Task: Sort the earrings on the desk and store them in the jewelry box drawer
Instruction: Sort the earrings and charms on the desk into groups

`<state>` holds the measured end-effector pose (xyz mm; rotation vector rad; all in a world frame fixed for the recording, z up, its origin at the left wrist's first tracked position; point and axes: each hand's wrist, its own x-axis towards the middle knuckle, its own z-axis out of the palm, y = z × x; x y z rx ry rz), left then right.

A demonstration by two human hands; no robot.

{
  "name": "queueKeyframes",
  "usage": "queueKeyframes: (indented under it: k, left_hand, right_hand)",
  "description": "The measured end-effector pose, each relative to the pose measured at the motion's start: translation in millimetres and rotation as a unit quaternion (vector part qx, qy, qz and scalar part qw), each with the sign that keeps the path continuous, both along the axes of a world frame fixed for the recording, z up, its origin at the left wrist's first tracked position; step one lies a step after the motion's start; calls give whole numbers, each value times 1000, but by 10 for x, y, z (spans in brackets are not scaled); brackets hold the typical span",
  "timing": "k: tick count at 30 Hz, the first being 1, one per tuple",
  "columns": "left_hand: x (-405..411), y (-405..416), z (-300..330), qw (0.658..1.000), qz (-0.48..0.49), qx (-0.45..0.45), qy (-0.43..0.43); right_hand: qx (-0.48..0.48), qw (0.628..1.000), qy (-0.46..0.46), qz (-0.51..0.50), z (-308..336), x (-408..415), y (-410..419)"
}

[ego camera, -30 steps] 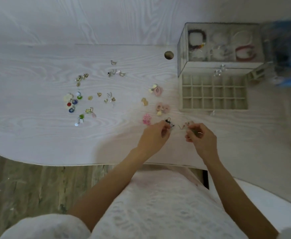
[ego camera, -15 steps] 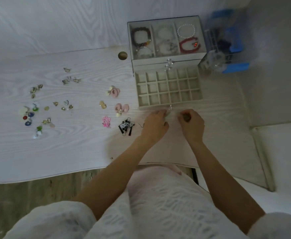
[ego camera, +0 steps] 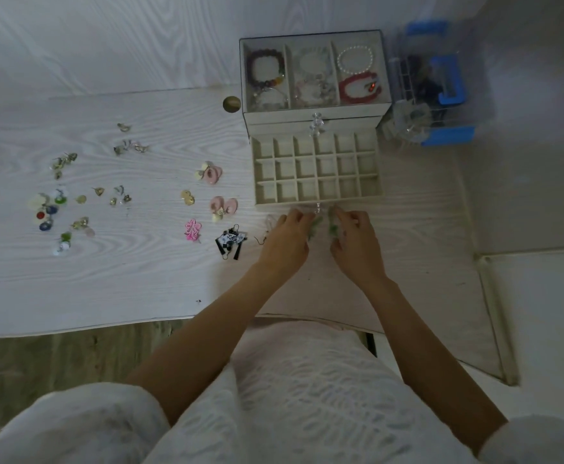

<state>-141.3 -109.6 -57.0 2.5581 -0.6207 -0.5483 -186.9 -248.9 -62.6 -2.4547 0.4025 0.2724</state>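
Note:
A beige jewelry box [ego camera: 314, 115] stands at the desk's back, its gridded drawer [ego camera: 317, 200] pulled out toward me with its cells bare. Just in front of the drawer, my left hand [ego camera: 289, 242] pinches a green earring [ego camera: 315, 226] and my right hand [ego camera: 355, 241] pinches another green earring [ego camera: 332, 229]. Left of my hands lie a black-and-white tassel earring [ego camera: 230, 242], a pink flower earring [ego camera: 192, 230], two pink round pairs [ego camera: 223, 205] [ego camera: 211, 172], a gold pair [ego camera: 187, 197], and several small coloured and gold earrings [ego camera: 49, 212] farther left.
The box's glass top [ego camera: 314, 72] shows bracelets in three compartments. A clear organizer with blue parts [ego camera: 437, 85] stands right of the box. A round cable hole [ego camera: 232, 103] sits left of it. The desk's front edge [ego camera: 106, 326] curves near my lap.
My view swung right, so the box now sits near centre. My left hand left the black-and-white earring on the desk, and both hands moved up to the drawer's front holding green earrings.

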Motion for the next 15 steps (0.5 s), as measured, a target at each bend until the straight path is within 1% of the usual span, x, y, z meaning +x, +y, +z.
queueKeyframes:
  k: [2,5,15]
  left_hand:
    - [11,-32,-3,1000,21,-6,8]
    - [11,-42,-9,999,36,-3,11]
    - [-13,119,-2,997,70,-9,35]
  right_hand:
    - [15,1000,1,-20,-2,47,65]
    - [9,999,-1,-33,3,78,168]
    - [10,1000,18,-9,66,111,365]
